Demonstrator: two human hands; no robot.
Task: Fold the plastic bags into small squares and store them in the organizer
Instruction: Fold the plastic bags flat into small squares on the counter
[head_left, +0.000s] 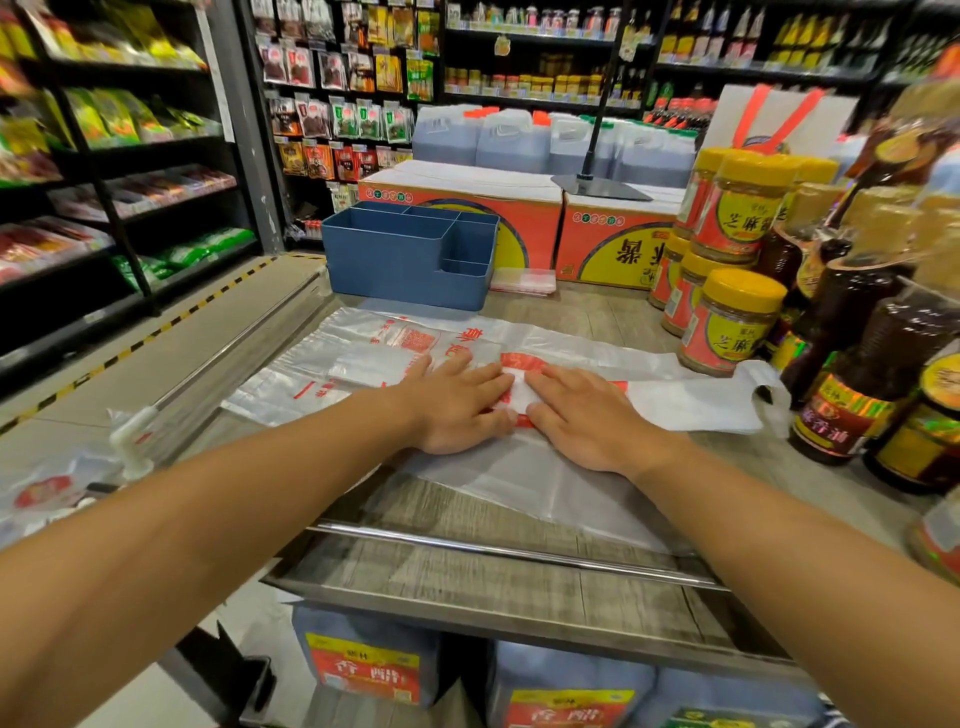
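Observation:
A white plastic bag with red print lies folded into a long strip across the wooden counter, its handles toward the right. My left hand and my right hand press flat on its middle, side by side, fingers straight. Under and behind it lie more clear bags with red print. The blue organizer, with several compartments, stands behind the bags; nothing shows inside it. A small folded bag lies to the organizer's right.
Yellow-lidded jars and dark sauce bottles crowd the counter's right side. Red-and-yellow boxes stand behind the organizer. More bags lie at the left. Shop shelves fill the background. Jugs sit under the counter.

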